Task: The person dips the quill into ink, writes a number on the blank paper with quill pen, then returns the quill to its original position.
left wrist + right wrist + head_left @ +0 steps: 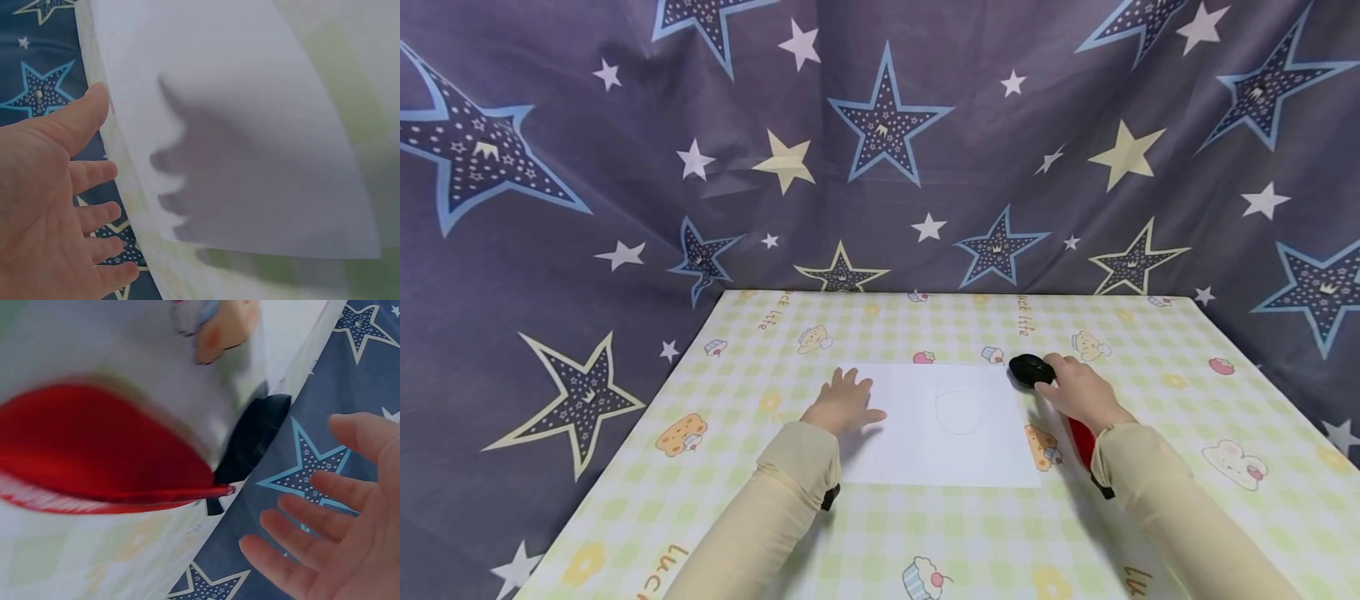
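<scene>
A sheet of white paper [917, 454] lies on the table, with a faint round outline [958, 412] drawn on its right half. Over the paper's left edge is my left hand [844, 404], fingers spread and holding nothing; its shadow falls on the sheet in the left wrist view. My right hand [1082, 392] is beside a glossy black rounded object [1030, 371] near the paper's upper right corner. In the right wrist view its fingers are parted and empty. A red pouch-like thing [106, 450] with an edge seam lies below, its end meeting the black piece [253, 434].
A checked tablecloth [985, 533] printed with cartoon bears, cupcakes and flowers covers the table. Behind and along the sides hangs a dark cloth [917, 250] with a star pattern. The right forearm partly hides the red thing in the head view.
</scene>
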`<state>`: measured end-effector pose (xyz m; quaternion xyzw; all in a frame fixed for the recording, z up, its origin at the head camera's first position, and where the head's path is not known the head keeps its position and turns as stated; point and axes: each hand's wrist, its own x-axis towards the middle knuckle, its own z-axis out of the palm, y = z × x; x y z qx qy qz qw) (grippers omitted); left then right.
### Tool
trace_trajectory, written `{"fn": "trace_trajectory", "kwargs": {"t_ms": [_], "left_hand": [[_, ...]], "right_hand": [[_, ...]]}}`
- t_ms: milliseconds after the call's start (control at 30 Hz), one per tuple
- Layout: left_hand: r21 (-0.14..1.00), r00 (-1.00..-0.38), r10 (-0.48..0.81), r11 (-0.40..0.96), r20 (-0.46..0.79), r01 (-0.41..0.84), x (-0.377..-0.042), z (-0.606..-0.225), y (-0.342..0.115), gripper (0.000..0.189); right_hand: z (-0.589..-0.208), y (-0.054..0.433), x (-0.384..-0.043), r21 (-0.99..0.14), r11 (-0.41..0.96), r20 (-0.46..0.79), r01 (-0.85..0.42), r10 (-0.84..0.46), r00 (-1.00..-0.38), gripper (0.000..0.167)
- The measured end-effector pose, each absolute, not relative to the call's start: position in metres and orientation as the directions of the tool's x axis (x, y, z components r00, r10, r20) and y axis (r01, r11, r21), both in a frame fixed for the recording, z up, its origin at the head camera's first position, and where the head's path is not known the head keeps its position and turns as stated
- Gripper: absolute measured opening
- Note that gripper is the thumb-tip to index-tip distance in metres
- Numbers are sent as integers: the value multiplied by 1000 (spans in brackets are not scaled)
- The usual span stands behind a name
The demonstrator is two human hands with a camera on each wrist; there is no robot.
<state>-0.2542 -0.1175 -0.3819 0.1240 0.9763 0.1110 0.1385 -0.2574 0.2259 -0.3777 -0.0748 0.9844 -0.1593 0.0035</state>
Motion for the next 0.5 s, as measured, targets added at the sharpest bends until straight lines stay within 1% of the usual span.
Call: {"fn": "trace_trajectory", "kwargs": {"t_ms": [133,300,500], "left_hand": [[228,-938,253,953,-237,199,-257,-376,-113,66],[192,-957,220,964,-191,183,-259,-373,-106,71],[169,-972,188,972,-141,164,-260,-367,-98,74]], "right_hand": [[-373,217,-261,-335,928,41,-163,-159,-986,57],[-369,207,-263,-321,931,70,-172,-158,-985,61],[-364,197,-265,-302,938,74,-170,-154,-985,65]]}}
